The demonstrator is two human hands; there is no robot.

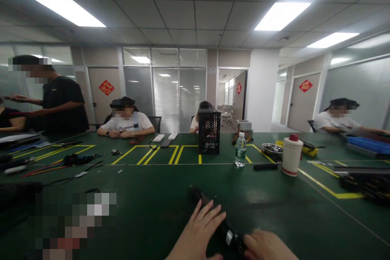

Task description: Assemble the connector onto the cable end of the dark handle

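At the bottom edge of the head view a long black tool-like object (202, 199) lies on the green table (158, 207), pointing away from me. My left hand (198, 233) rests flat over its middle with the fingers stretched out. My right hand (268, 245) is curled around its near end, where a small white label shows; its fingers are partly hidden.
A black mesh case (209, 131), a water bottle (240, 149), a white jar with a red cap (291, 155), a metal bowl (272, 149) and cables (70, 160) stand farther back between yellow tape lines. Several people sit or stand around the table.
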